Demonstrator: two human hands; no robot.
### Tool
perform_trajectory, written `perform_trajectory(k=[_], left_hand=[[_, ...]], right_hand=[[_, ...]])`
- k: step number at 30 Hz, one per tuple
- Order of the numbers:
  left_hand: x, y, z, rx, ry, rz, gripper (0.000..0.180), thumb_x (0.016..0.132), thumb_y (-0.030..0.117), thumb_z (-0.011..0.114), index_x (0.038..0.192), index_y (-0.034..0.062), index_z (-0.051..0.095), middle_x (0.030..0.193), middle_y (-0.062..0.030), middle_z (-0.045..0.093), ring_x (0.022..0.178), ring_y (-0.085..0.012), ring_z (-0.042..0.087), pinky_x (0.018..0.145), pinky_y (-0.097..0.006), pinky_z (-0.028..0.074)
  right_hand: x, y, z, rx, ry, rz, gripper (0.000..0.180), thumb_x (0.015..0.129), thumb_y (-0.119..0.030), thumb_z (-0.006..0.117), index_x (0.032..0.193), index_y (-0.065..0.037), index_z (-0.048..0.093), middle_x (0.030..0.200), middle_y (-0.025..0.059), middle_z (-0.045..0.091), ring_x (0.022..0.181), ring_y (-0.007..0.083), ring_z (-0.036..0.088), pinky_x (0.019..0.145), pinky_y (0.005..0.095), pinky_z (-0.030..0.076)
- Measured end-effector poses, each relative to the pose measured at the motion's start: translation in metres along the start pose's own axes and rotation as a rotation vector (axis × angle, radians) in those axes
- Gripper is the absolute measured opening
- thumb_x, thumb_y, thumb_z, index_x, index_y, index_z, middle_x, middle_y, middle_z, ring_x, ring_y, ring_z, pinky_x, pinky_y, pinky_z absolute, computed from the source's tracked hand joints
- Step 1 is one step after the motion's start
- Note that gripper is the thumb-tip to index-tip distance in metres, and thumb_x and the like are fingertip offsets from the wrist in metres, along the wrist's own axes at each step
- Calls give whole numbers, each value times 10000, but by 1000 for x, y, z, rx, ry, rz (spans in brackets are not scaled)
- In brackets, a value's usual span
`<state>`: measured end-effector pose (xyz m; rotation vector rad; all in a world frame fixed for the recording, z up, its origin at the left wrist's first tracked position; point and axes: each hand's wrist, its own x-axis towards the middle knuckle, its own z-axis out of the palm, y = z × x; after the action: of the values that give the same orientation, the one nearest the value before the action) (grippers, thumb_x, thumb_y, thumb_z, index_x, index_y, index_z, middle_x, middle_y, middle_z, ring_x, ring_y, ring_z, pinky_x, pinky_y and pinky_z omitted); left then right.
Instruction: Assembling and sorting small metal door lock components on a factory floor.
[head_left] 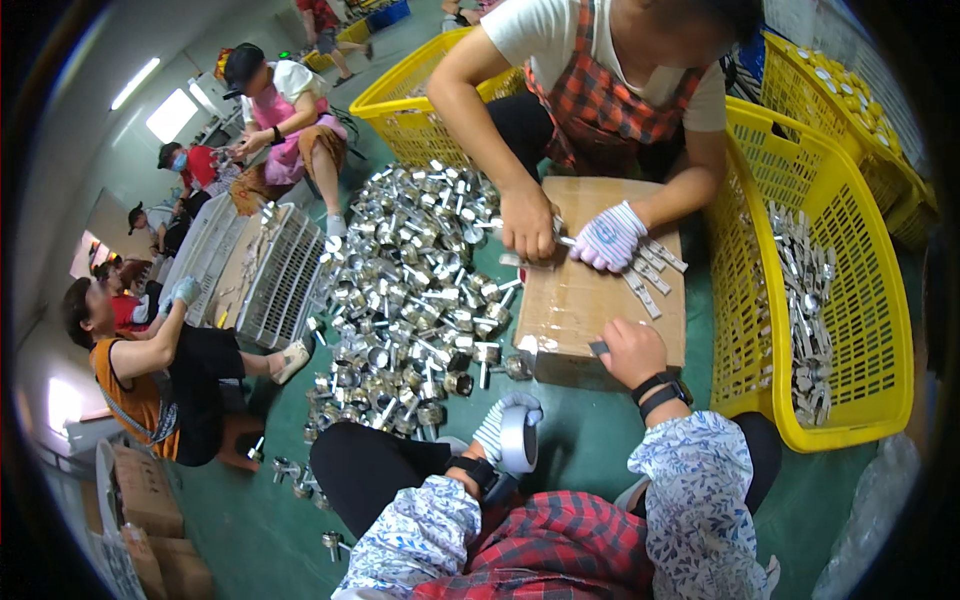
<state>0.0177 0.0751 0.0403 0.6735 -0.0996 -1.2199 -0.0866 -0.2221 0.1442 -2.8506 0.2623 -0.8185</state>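
Gloved left hand [490, 431] wraps a round silver-grey piece [519, 449], held low, nearer the body than the cardboard box [560, 312]; bare right hand [636, 350] pinches a small dark piece [599, 348] over the box's near edge! Outward: heaped metal parts [405, 290] left, yellow basket [862, 420] right.

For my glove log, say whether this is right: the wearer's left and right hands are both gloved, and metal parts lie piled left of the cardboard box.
Not quite: the head view shows the right hand bare. The left hand is gloved, and metal parts lie piled left of the cardboard box.
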Motion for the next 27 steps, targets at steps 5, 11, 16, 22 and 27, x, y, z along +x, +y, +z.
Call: perform_trajectory(k=[5, 11, 16, 22, 27], left_hand=[[6, -2, 16, -67, 81, -38, 136, 962, -24, 592, 1076, 8, 660, 895, -113, 642, 781, -172, 617, 707, -249, 521], [1, -3, 8, 67, 118, 56, 158, 947, -68, 592, 1081, -15, 655, 906, -119, 635, 840, -187, 636, 760, -274, 547], [2, -2, 16, 51, 114, 47, 137, 974, -57, 597, 1098, -17, 639, 937, -114, 641, 859, -176, 644, 783, -271, 558], [1, 1, 14, 35, 108, 27, 121, 979, -46, 602, 1094, -23, 633, 938, -109, 634, 865, -165, 642, 794, -257, 556], [6, -3, 14, 27, 114, 77, 139, 964, -61, 587, 1086, -16, 635, 920, -112, 621, 856, -179, 624, 800, -279, 550]], right_hand=[[-8, 9, 5, -26, 2, -2, 210, 835, -249, 787, 864, -160, 599, 826, 62, 597, 674, 277, 657, 634, 421, 519], [-6, 7, 7, -29, 37, -22, 204, 871, -271, 763, 869, -158, 593, 811, 57, 588, 654, 275, 652, 624, 418, 523], [-8, 8, 8, 3, 17, 12, 188, 851, -232, 774, 838, -140, 610, 802, 69, 588, 687, 298, 646, 626, 426, 517], [-5, 6, 7, -22, 8, 6, 194, 861, -241, 766, 850, -140, 600, 807, 69, 585, 675, 293, 644, 619, 422, 521], [-6, 8, 6, -27, 15, 1, 199, 879, -254, 750, 852, -140, 590, 807, 68, 584, 666, 291, 640, 617, 418, 522]])
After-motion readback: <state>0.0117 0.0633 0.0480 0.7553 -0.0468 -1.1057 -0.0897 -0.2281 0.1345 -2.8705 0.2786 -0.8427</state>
